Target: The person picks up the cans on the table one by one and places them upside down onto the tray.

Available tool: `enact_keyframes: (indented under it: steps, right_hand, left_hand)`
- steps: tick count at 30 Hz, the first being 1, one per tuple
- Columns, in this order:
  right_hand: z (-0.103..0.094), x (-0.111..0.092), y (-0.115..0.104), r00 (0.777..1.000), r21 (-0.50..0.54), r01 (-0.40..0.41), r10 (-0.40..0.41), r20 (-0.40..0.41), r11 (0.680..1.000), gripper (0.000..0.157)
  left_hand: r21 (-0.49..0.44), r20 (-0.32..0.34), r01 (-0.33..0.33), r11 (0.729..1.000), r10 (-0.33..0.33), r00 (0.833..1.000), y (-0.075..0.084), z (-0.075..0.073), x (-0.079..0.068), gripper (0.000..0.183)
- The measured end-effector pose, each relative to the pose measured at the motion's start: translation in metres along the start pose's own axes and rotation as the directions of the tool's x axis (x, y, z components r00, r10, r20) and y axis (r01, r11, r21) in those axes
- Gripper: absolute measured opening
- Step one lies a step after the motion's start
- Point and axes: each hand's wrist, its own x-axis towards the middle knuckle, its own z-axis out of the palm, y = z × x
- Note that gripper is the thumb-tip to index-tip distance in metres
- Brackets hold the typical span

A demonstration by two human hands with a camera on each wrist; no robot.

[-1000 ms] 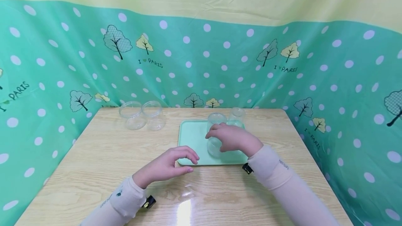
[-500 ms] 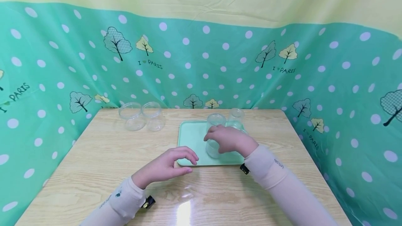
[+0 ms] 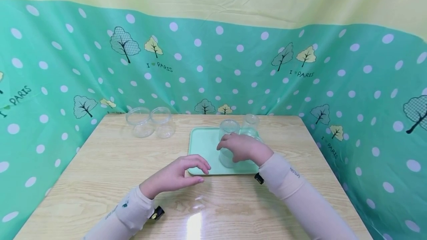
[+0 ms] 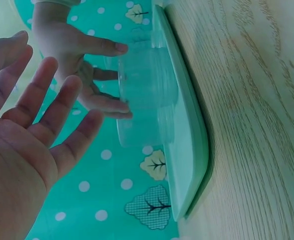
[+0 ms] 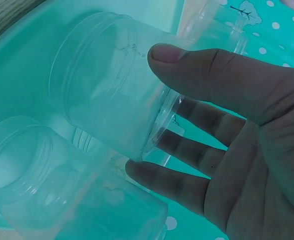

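Note:
My right hand [image 3: 245, 146] holds a clear cylindrical jar [image 3: 227, 158] near its top end. In the right wrist view the thumb lies along the near side of the jar [image 5: 106, 85], and the other fingers reach round its far side. This jar stands on a pale green tray [image 3: 204, 147]. Two more clear jars share the tray: one farther back [image 3: 251, 122], another partly hidden behind my right hand. By the tray's front left corner hovers my left hand [image 3: 176, 175], with loosely bent fingers and nothing in it.
Two clear jars, a wider one [image 3: 143, 127] and a narrower one [image 3: 165, 129], stand side by side at the back left of the wooden table [image 3: 133, 158]. A green dotted curtain [image 3: 218, 77] encloses the table at the back and sides.
My right hand has shifted slightly to the left around the jar since a second ago and has stayed nearly still over the last half second. The left hand keeps its place.

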Motion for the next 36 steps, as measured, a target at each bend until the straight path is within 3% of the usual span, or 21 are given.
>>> enact_keyframes:
  steps: [15,36]
  right_hand:
    - [0.0013,-0.0042,-0.0023,1.000,0.029,-0.015,0.015,0.005,0.999,0.065]
    - [0.0051,-0.0054,-0.0063,1.000,-0.006,-0.008,0.008,0.004,1.000,0.066]
  left_hand:
    - [-0.008,0.019,-0.019,1.000,0.019,1.000,0.0020,-0.0028,0.0024,0.013]
    - [0.002,0.021,-0.046,0.999,0.046,0.999,-0.0002,-0.0011,-0.0011,0.019]
